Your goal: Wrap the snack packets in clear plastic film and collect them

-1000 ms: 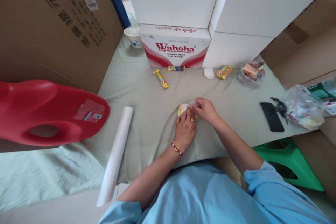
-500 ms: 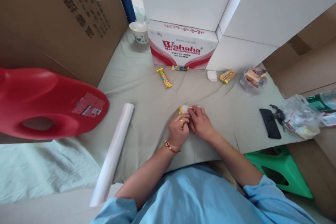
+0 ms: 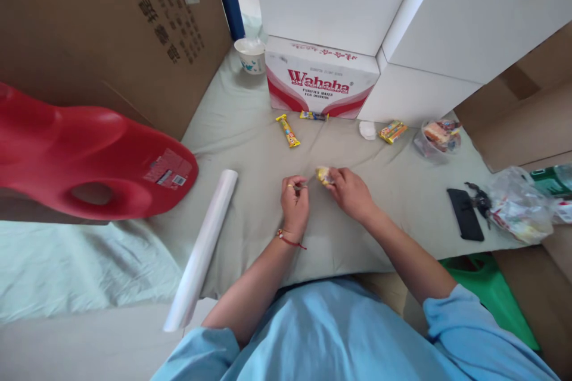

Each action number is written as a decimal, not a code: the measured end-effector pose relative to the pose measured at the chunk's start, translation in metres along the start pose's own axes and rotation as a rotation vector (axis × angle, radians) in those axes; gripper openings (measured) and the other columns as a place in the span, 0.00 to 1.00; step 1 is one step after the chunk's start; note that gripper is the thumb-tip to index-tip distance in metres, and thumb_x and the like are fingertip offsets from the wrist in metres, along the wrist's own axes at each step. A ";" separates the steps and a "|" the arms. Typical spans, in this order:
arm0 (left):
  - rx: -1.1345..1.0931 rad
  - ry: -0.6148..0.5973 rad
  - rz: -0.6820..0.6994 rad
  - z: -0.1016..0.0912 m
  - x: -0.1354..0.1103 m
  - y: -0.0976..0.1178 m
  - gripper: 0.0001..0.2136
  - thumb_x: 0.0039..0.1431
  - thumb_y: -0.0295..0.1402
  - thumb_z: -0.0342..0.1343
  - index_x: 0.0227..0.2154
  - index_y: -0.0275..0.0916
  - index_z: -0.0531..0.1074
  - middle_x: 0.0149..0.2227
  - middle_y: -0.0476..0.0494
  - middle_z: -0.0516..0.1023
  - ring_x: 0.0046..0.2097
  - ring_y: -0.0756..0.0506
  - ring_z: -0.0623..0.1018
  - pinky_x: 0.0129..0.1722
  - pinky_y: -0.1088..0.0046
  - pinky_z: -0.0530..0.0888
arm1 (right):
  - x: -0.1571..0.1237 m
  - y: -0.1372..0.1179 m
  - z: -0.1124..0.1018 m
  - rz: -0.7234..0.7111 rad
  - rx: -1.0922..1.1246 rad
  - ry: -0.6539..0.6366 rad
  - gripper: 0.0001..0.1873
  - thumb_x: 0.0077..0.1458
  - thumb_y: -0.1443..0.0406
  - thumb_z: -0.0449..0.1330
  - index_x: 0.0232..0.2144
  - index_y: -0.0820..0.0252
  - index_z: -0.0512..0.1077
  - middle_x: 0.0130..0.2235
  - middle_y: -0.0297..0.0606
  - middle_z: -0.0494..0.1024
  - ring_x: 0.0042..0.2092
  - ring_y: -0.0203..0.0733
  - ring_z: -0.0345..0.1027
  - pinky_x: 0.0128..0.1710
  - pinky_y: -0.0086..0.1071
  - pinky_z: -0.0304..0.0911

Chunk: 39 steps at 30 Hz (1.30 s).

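In the head view my right hand [image 3: 354, 195] pinches a small yellow-and-white packet [image 3: 322, 175] between thumb and fingers, just above the cloth. My left hand [image 3: 295, 209] is apart from it on the left, its fingers curled together. Something small and dark shows at the left fingertips, too small to name. Farther back on the cloth lie a yellow snack bar [image 3: 288, 131] and a blue-and-yellow snack bar [image 3: 314, 115]. Behind my right hand are a flat white piece [image 3: 367, 130] and a yellow packet of snacks [image 3: 392, 131].
A red jug [image 3: 96, 164] and a long pale roll [image 3: 202, 250] are on the left. Boxes, including a Wahaha carton [image 3: 319, 80], stand behind. At right are a clear tub [image 3: 440, 137], a black phone [image 3: 465, 214], keys [image 3: 481, 201] and a plastic bag [image 3: 518, 208].
My hands have moved apart. The packet stays in my right hand and has come away from my left, which is lower and to the left of it. The view has shifted slightly.
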<state>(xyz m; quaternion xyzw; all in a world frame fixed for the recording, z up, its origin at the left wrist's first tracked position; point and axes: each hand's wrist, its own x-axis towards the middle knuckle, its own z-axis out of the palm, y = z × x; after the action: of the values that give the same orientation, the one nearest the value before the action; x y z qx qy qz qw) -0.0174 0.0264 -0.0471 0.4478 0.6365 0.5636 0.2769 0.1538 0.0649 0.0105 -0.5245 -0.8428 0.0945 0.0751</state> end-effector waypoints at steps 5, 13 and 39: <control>-0.199 -0.314 -0.028 0.009 -0.004 -0.001 0.25 0.65 0.43 0.60 0.61 0.39 0.67 0.60 0.31 0.75 0.56 0.40 0.80 0.54 0.61 0.78 | 0.003 0.013 -0.012 0.052 0.553 0.104 0.30 0.74 0.47 0.44 0.57 0.60 0.73 0.48 0.49 0.79 0.49 0.51 0.72 0.50 0.42 0.69; -0.300 -0.444 -0.159 0.015 -0.010 -0.006 0.16 0.63 0.42 0.61 0.49 0.39 0.73 0.44 0.39 0.84 0.44 0.42 0.84 0.48 0.63 0.81 | -0.009 -0.006 0.008 0.124 1.095 -0.049 0.32 0.67 0.39 0.53 0.55 0.57 0.74 0.49 0.42 0.80 0.49 0.45 0.75 0.53 0.39 0.71; -0.017 -0.599 -0.059 0.009 -0.013 0.006 0.08 0.67 0.35 0.57 0.44 0.40 0.77 0.40 0.42 0.84 0.39 0.45 0.82 0.43 0.66 0.77 | 0.098 0.242 -0.045 1.224 0.971 0.662 0.07 0.68 0.73 0.55 0.46 0.63 0.71 0.39 0.38 0.80 0.32 0.30 0.75 0.40 0.32 0.75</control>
<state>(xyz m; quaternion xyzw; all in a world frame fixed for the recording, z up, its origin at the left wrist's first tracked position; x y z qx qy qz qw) -0.0018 0.0188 -0.0453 0.5732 0.5342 0.4036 0.4724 0.3310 0.2611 -0.0010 -0.7983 -0.2109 0.3115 0.4704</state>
